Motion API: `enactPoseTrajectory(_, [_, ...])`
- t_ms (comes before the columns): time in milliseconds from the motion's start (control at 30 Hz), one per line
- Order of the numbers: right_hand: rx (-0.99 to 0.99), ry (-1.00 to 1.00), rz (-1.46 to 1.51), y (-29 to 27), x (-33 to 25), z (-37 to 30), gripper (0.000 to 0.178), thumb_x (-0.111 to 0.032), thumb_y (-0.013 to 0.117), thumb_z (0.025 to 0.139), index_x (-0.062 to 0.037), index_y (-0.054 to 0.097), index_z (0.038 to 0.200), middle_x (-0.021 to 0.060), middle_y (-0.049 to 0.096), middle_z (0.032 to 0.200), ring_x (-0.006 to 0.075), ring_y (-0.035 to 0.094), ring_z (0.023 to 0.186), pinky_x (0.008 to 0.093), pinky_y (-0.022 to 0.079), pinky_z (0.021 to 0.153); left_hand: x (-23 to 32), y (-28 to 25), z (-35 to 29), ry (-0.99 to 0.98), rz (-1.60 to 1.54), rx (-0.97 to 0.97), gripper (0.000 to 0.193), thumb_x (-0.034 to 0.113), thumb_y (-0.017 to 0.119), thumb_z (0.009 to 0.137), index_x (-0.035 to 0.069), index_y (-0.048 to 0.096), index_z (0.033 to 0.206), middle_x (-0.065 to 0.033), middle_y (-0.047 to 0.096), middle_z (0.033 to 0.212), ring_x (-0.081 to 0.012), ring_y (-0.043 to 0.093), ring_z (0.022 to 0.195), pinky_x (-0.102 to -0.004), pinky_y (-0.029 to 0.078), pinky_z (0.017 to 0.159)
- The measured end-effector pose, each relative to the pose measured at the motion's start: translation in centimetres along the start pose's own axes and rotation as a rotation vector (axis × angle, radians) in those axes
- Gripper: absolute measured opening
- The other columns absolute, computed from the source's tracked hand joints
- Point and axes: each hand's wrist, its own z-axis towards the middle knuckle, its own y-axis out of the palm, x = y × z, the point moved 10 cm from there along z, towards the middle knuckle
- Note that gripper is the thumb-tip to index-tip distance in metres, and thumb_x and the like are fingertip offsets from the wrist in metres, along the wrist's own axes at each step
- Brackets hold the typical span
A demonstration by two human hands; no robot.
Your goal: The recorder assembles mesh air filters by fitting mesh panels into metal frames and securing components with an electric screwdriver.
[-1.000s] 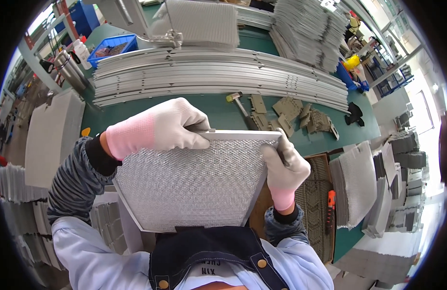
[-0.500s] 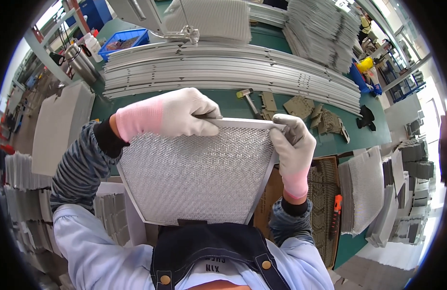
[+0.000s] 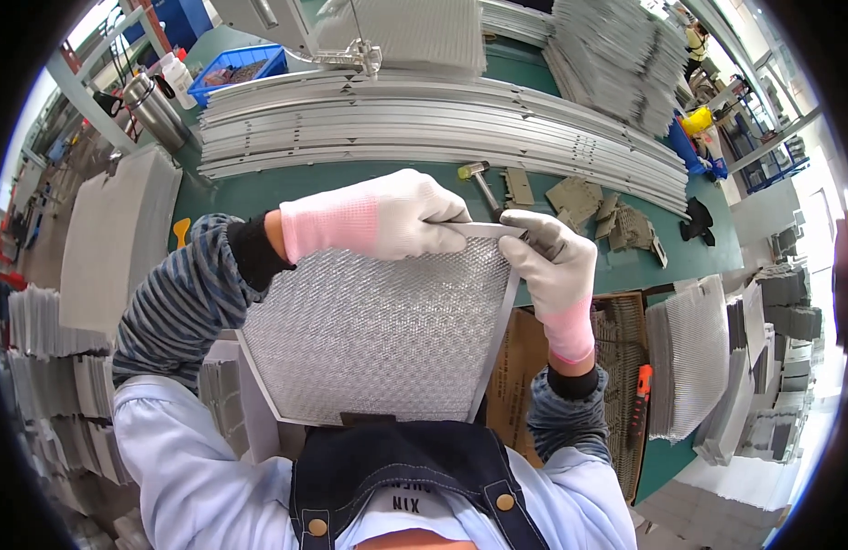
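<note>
A silver metal-mesh filter panel point(image 3: 378, 339) with a thin metal frame leans upright against my apron, its far edge raised over the green table. My left hand point(image 3: 396, 215), in a white glove with a pink cuff, pinches the frame's far strip point(image 3: 486, 230) near its right part. My right hand point(image 3: 557, 266), gloved the same way, is closed around the far right corner of that frame. The gloves hide parts of the strip and the corner. Just beyond the corner lies a hammer point(image 3: 487, 194) with a yellowish head end.
Long metal frame strips point(image 3: 396, 128) are stacked across the table. Beige plates point(image 3: 573, 198) lie to the right of the hammer. A steel thermos point(image 3: 155, 112) and a blue tray point(image 3: 277, 62) stand far left. At right are an orange cutter point(image 3: 642, 385) and stacked mesh sheets point(image 3: 685, 362).
My left hand has slid right along the far strip, closer to my right hand. My right hand keeps its hold at the corner, with its fingers slightly shifted.
</note>
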Motion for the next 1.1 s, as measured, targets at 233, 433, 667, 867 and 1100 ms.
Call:
enactPoseTrajectory(233, [0.044, 0.029, -0.013, 0.4, 1.2, 0.4, 0.024, 0.0, 0.069, 0.083, 0.0048, 0.067, 0.107, 0.0024, 0.067, 0.079, 0.0029, 0.057, 0.068, 0.0173, 0.047, 0.06, -2.0, -0.2, -0.2, -0.063, 0.048, 0.137, 0.026, 0.02, 0.066, 0.089, -0.002, 0.067, 0.102, -0.0094, 0.065, 0.071, -0.0146, 0.06, 0.06, -0.0293, 0.048, 0.061])
enactPoseTrajectory(433, [-0.034, 0.032, 0.149, 1.1, 1.8, -0.9, 0.037, 0.004, 0.074, 0.076, 0.0027, 0.059, 0.111, 0.0042, 0.066, 0.092, 0.0066, 0.06, 0.078, 0.0191, 0.05, 0.068, -0.9, 1.4, -0.5, 0.003, 0.056, 0.021, 0.028, 0.02, 0.069, 0.087, -0.001, 0.064, 0.104, -0.0139, 0.064, 0.07, -0.0208, 0.062, 0.062, -0.0306, 0.048, 0.062])
enactPoseTrajectory(667, [0.051, -0.199, 0.109, 3.6, 2.2, -2.1, 0.028, 0.002, 0.056, 0.083, -0.002, 0.052, 0.11, 0.007, 0.055, 0.109, 0.0149, 0.054, 0.094, 0.0287, 0.045, 0.087, 0.6, 0.5, -4.4, 0.102, 0.228, 0.247, 0.033, 0.017, 0.068, 0.085, -0.002, 0.059, 0.11, -0.0214, 0.065, 0.079, -0.0346, 0.067, 0.073, -0.041, 0.051, 0.065])
enactPoseTrajectory(867, [-0.11, -0.156, 0.957, 2.9, 9.4, 1.0, 0.035, -0.036, 0.038, 0.103, -0.011, 0.056, 0.121, 0.0141, 0.055, 0.131, 0.032, 0.048, 0.127, 0.052, 0.035, 0.11, -0.9, -8.8, -17.7, 0.276, 0.402, 1.197, 0.046, 0.015, 0.065, 0.088, 0.001, 0.054, 0.13, -0.0142, 0.061, 0.127, -0.0238, 0.065, 0.108, -0.0339, 0.052, 0.09])
enactPoseTrajectory(1100, [0.012, 0.243, 0.576, 3.6, 15.9, 4.0, 0.039, -0.033, 0.041, 0.103, -0.0015, 0.061, 0.115, 0.0153, 0.061, 0.124, 0.0238, 0.055, 0.119, 0.0395, 0.04, 0.106, -22.2, 19.1, -28.6, -0.494, -0.423, 0.76, 0.046, 0.043, 0.063, 0.09, -0.003, 0.063, 0.086, -0.0112, 0.063, 0.073, -0.0229, 0.065, 0.073, -0.0383, 0.053, 0.063])
